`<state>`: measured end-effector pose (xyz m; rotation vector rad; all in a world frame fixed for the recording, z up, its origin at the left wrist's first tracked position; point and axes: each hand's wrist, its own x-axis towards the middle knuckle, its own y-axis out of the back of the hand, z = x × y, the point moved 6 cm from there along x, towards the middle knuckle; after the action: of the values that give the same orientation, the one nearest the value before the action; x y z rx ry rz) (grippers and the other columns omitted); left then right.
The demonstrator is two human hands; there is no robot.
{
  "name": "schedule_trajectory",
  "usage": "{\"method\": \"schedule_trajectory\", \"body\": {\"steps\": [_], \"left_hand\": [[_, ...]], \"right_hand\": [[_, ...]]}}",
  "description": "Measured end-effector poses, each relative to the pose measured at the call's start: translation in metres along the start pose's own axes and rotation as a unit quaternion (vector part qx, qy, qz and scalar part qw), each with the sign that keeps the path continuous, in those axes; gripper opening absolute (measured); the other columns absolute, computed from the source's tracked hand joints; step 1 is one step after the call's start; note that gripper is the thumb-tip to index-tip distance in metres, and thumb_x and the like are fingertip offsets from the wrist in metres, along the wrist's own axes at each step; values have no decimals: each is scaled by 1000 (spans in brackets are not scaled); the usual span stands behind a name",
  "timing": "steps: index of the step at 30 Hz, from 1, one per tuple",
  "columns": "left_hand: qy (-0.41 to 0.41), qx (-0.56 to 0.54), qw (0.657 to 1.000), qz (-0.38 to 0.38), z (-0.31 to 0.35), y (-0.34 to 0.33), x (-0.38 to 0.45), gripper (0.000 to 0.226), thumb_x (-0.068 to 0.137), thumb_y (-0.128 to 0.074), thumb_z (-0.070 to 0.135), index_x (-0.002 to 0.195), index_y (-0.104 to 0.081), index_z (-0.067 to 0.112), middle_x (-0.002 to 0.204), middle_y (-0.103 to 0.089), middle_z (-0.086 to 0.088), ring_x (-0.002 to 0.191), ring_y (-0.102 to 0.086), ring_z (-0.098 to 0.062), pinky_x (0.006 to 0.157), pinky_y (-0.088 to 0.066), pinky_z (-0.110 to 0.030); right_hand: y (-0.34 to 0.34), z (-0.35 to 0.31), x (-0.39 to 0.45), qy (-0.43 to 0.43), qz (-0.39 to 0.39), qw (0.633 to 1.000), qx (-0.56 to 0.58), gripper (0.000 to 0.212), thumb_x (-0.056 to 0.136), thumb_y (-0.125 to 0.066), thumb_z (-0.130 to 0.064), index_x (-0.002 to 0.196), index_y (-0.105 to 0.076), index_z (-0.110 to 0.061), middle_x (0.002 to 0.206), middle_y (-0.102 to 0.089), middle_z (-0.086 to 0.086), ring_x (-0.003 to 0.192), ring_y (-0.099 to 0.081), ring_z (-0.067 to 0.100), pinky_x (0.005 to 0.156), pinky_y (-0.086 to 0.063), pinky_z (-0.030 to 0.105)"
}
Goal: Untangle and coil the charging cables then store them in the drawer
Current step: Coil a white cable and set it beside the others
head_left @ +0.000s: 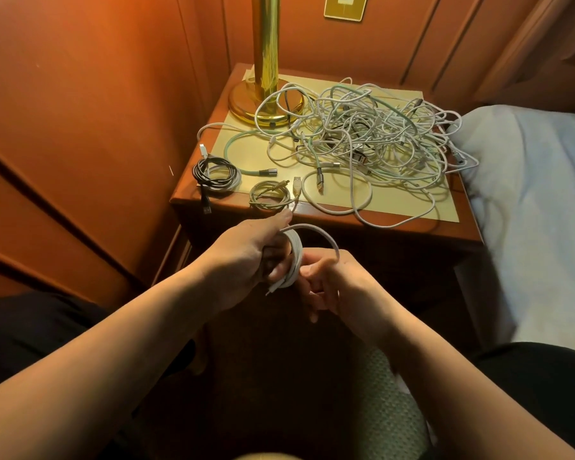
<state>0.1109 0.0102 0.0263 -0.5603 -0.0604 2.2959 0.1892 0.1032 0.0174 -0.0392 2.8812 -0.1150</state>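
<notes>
Both forearms were bare from wrist to elbow, with no sleeves, watch or bracelet in view. The left hand (246,257) and right hand (332,287) wore no rings or gloves. Dark, black-looking trousers (30,330) covered the knees at either side of the picture.

Left hand (246,257) and right hand (329,283) close together, fingers curled.

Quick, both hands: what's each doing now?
Left hand: grips the white cable coil.
Right hand: pinches the same cable's loose end.
</notes>
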Motion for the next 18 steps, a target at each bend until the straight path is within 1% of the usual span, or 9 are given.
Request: {"method": "schedule_trajectory", "body": {"steps": [2, 4, 6, 8, 10, 12, 13, 15, 18], "left_hand": [[6, 7, 1000, 11, -4, 2, 0, 69, 108, -43, 39, 41, -48, 22, 47, -37, 0, 40, -35, -12, 43, -34, -21], [6, 17, 1000, 20, -9, 3, 1, 64, 107, -45, 39, 46, -49, 24, 49, -36, 5, 42, -34, -9, 44, -34, -20], [-8, 32, 999, 24, -12, 2, 3, 54, 107, -45, 40, 56, -49, 23, 52, -38, 6, 46, -37, -9, 45, -34, -21], [-24, 42, 998, 35, -13, 1, 5, 50, 108, -45, 39, 62, -45, 20, 55, -35, 2, 52, -36, -14, 49, -31, -24], [-40, 55, 997, 48, -12, 0, 8, 51, 109, -44, 38, 62, -40, 19, 57, -31, -1, 57, -31, -20, 55, -30, -30], [-60, 73, 994, 50, -8, 0, 10, 51, 109, -42, 37, 61, -39, 18, 58, -31, -3, 58, -30, -21, 55, -29, -30], [-64, 75, 994, 50, -7, 1, 11, 52, 109, -42, 36, 61, -38, 18, 57, -31, -3, 56, -30, -19, 54, -30, -29], [-66, 68, 994, 49, -7, 4, 11, 52, 110, -41, 36, 61, -37, 19, 56, -32, -3, 52, -31, -15, 50, -33, -24], [-68, 69, 994, 47, -7, 4, 9, 52, 110, -41, 35, 60, -37, 18, 56, -33, -4, 52, -33, -16, 51, -36, -26]], "right_hand": [[2, 1, -2, -26, -20, 999, -18, 42, 96, -57, -31, 102, -62, 10, 75, -49, 15, 59, -47, 18, 55, -50, 31], [3, 2, -6, -56, -37, 997, -34, 32, 101, -64, -35, 105, -70, -4, 79, -61, 10, 61, -54, 18, 53, -54, 30], [3, 2, -10, -70, -31, 996, -42, 19, 100, -66, -32, 107, -74, -16, 90, -74, 9, 67, -65, 24, 55, -58, 31], [3, 7, -9, -74, 25, 997, -17, 14, 102, -64, -23, 109, -73, -15, 95, -78, 12, 72, -73, 27, 59, -61, 33], [3, 16, -7, -79, 89, 993, 26, 13, 104, -62, -18, 109, -71, -11, 93, -79, 14, 74, -76, 26, 64, -63, 35], [1, 21, -6, -70, 114, 990, 49, 11, 103, -64, -16, 111, -69, -10, 93, -78, 16, 77, -77, 29, 70, -65, 39], [2, 21, -6, -66, 119, 989, 56, 15, 101, -68, -16, 115, -65, -12, 95, -78, 18, 79, -78, 32, 73, -65, 41], [7, 21, -4, -76, 124, 988, 57, 36, 94, -75, -13, 124, -55, -15, 95, -77, 23, 84, -78, 37, 77, -66, 44], [14, 26, -1, -94, 107, 990, -1, 40, 94, -75, -9, 126, -53, -16, 91, -78, 20, 83, -78, 32, 80, -65, 44]]}}
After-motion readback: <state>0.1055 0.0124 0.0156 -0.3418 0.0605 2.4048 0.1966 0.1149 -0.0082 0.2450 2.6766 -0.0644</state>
